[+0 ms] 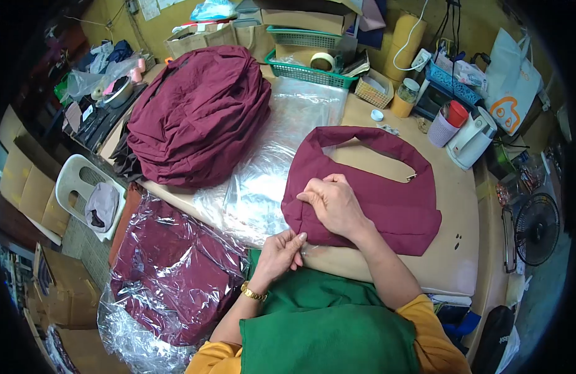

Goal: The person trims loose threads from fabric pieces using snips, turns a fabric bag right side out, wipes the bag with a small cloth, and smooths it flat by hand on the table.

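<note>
A maroon fabric shoulder bag (394, 215) lies flat on the padded table in front of me, its strap loop pointing away. My right hand (334, 202) is closed over the left part of the bag, thumb and fingers pinching the cloth. At the bag's near left corner, my left hand (280, 257) pinches the edge between thumb and fingertips. Just left of the bag, clear plastic sleeves (303, 121) lie spread on the tabletop. Beyond them rises a big heap of maroon bags (200, 118).
Plastic-wrapped maroon bags (175, 280) sit below the table's left side, near a white chair (66, 181). Green baskets (309, 76) stand at the back. A glass jar (405, 98), a purple cup (445, 129) and a white kettle (472, 137) line the right; a black fan (537, 229) is beyond.
</note>
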Demonstrator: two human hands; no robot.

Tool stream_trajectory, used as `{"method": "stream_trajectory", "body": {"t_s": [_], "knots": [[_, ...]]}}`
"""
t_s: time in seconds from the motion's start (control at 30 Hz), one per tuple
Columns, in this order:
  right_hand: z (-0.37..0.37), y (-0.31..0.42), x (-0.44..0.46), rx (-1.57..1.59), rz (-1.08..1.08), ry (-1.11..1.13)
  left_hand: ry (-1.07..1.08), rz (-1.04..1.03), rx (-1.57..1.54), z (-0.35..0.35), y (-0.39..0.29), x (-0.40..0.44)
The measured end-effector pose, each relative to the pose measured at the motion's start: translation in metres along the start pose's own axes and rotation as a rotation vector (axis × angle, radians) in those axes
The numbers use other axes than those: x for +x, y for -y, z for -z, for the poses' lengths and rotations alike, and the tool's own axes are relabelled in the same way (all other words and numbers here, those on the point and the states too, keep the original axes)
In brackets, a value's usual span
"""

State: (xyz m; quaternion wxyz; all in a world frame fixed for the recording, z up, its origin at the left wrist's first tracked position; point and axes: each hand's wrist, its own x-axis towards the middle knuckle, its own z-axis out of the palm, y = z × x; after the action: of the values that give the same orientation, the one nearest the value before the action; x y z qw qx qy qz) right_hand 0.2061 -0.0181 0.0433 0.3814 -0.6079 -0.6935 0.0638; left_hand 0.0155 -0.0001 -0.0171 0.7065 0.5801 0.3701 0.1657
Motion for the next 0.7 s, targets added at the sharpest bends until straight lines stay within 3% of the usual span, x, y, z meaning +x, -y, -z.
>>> {"method": "stream_trajectory", "body": {"t_s": [0.07,0.17,0.23,0.27,0.33,0.4,0.43,0.47,0.53,0.57,0.6,0.67,0.7], "knots": [[0.004,-0.001,0.002,0.042,0.034,-0.141,-0.009,-0.066,-0.106,-0.002,0.016,0.004],[0.004,-0.015,0.0,-0.118,0.067,-0.173,-0.032,-0.147,-0.201,-0.006,0.011,-0.004],[0.007,-0.021,-0.001,-0.181,0.064,-0.207,0.126,-0.078,0.176,0.003,-0.001,-0.015],[0.012,-0.022,0.001,-0.17,0.057,-0.245,0.137,-0.083,0.179,0.011,-0.005,-0.017],[0.019,-0.017,-0.001,-0.169,0.029,-0.293,-0.258,-0.204,0.604,0.022,-0.012,-0.023],[0.016,0.002,-0.003,-0.098,0.232,-0.104,-0.507,-0.837,0.714,0.014,-0.04,-0.012],[0.013,0.007,-0.005,-0.085,0.218,-0.056,-0.365,-0.822,0.657,0.012,-0.053,-0.007],[0.012,0.011,-0.011,-0.072,0.206,-0.008,-0.363,-0.852,0.647,0.006,-0.058,0.003],[0.029,0.018,-0.025,-0.11,0.19,-0.038,-0.158,-0.745,0.868,0.018,-0.054,0.027],[0.05,0.013,-0.038,-0.23,0.123,0.016,-0.24,-0.686,0.726,0.018,-0.05,0.03],[0.071,0.004,-0.054,-0.346,0.05,0.069,-0.283,-0.781,0.632,0.023,-0.044,0.036],[0.117,-0.027,-0.088,-0.367,-0.2,0.293,-0.252,-0.8,0.668,0.022,-0.065,0.024],[0.133,-0.04,-0.107,-0.388,-0.245,0.301,-0.233,-0.794,0.666,0.024,-0.065,0.024]]}}
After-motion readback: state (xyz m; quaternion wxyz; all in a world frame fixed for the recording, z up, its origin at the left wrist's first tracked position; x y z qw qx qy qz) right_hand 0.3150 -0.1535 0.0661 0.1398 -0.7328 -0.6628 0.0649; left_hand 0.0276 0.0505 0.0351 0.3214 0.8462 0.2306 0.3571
